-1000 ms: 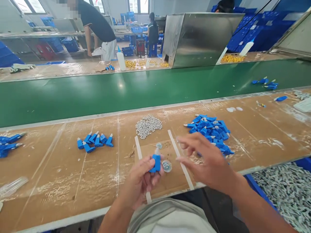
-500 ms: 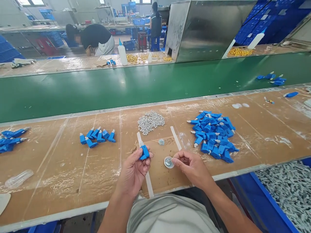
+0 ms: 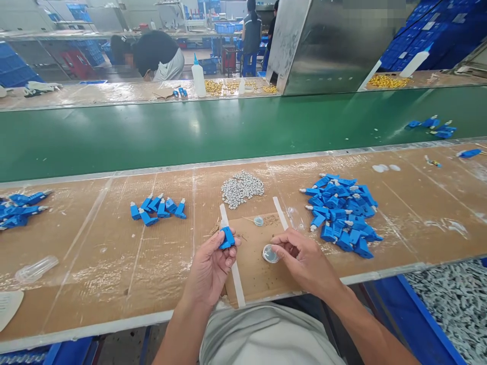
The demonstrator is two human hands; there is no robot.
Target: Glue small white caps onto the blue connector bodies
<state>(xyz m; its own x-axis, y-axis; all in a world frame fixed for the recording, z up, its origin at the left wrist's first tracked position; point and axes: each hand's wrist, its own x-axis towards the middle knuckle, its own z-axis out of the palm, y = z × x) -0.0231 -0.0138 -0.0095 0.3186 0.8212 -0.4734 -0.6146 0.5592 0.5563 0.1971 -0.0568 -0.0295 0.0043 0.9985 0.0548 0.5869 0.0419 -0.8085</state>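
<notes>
My left hand [image 3: 213, 263] has its fingers closed round a blue plastic part [image 3: 227, 238], held above the cardboard. My right hand [image 3: 302, 258] is pinched at the right rim of a small round clear dish [image 3: 270, 253] on the cardboard; anything tiny between its fingertips cannot be made out. Behind the hands lies a heap of small grey pieces [image 3: 242, 188]. A smaller clear dish [image 3: 258, 221] with a thin stick sits in front of that heap. To the right is a big pile of blue parts [image 3: 338, 210], to the left a smaller group [image 3: 158, 209].
A green conveyor belt [image 3: 152, 137] runs across behind the table. White bottles [image 3: 198, 78] and gold pieces [image 3: 215, 87] stand beyond it, near a metal housing [image 3: 323, 48]. A blue bin [image 3: 422, 314] of grey parts is at lower right. Two people are in the background.
The view has shifted, so the table's contents appear a little farther right. Both hands keep nearly the same pose, the left still holding the blue part, the right still at the dish.
</notes>
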